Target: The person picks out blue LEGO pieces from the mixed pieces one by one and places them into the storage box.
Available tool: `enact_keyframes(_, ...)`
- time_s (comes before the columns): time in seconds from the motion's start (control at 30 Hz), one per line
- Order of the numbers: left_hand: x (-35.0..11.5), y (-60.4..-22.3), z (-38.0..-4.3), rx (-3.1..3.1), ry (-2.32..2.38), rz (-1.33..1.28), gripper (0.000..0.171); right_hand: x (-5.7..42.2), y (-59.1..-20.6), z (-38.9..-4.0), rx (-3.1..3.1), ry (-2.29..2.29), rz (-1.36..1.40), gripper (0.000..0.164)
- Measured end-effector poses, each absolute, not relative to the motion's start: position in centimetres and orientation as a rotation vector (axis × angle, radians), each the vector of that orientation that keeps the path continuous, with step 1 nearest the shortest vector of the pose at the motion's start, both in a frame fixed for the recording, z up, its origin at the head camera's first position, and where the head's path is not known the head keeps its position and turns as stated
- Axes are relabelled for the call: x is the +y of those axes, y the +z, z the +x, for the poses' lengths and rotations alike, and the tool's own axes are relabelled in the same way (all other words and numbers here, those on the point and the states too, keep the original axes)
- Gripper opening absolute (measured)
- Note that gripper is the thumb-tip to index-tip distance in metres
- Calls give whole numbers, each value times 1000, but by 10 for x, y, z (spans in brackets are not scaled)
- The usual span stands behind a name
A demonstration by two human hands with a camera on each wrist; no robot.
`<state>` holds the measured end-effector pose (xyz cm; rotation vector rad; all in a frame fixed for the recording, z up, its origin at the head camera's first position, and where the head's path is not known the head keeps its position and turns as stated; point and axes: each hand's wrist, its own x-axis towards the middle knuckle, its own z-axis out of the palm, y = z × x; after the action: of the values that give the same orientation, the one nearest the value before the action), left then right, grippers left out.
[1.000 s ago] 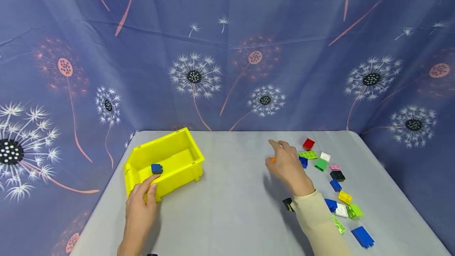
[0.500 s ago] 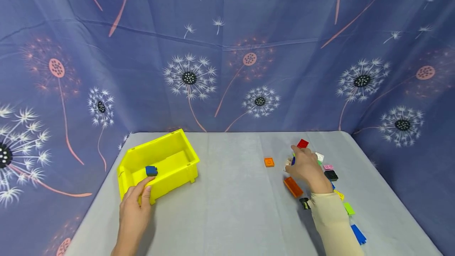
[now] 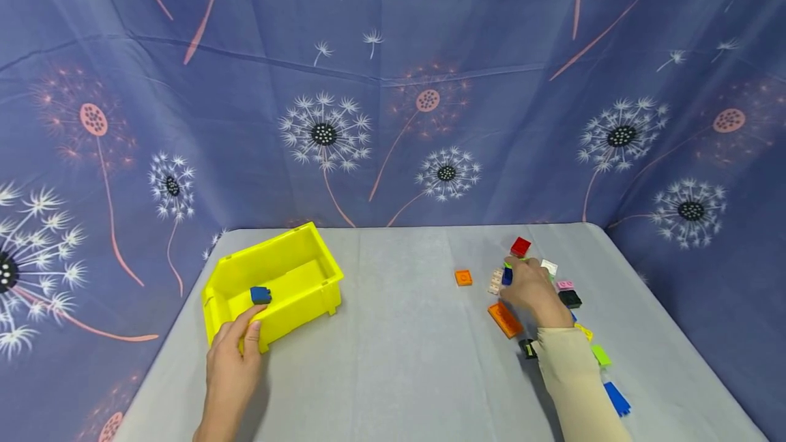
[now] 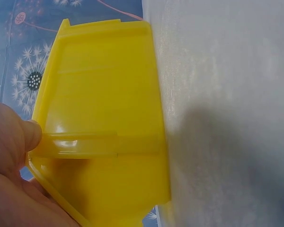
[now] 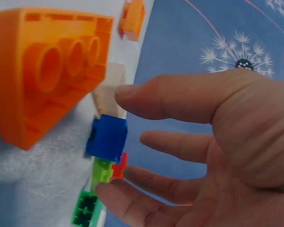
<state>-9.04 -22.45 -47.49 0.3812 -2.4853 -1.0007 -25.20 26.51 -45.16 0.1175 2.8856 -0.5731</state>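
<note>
The left hand [image 3: 230, 363] is gripping a yellow bin [image 3: 301, 310] near the table's [image 3: 399, 360] left edge; the right hand [image 3: 533, 290] (fingers parted, grasping nothing) is hovering beside a blue brick [image 5: 109, 138], toward the far right corner

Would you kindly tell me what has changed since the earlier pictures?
The right hand has moved rightward toward a blue brick, uncovering the large orange brick; it holds nothing visible. The left hand still holds the yellow bin by its edge.

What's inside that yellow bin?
A blue block shows inside the yellow bin, beside the left hand. The near wall and that hand hide part of the inside; anything there can't be seen.
</note>
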Motion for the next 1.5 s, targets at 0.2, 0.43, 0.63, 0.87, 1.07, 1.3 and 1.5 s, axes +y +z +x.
enact_keyframes(0.2, -224, -475, -89, -2478, -994, 384, 30, 267, -460, -257, 2881, -575, 142, 70)
enact_keyframes(0.43, -224, -474, -90, -2486, -1001, 387, 30, 268, -462, -260, 2909, -576, 138, 55)
enact_keyframes(0.63, -223, -475, -90, -2488, -1002, 400, 30, 269, -464, -262, 2920, -560, 146, 45)
enact_keyframes(0.87, -223, -475, -90, -2479, -997, 403, 30, 268, -467, -262, 2920, -539, 100, 39)
enact_keyframes(1.07, -224, -475, -91, -2466, -990, 383, 30, 268, -468, -261, 2902, -572, 112, 33)
enact_keyframes(1.3, -223, -474, -91, -2476, -988, 396, 30, 268, -467, -260, 2879, -589, 146, 33)
enact_keyframes(1.5, -223, -475, -90, -2482, -992, 397, 30, 267, -468, -259, 2872, -607, 146, 32)
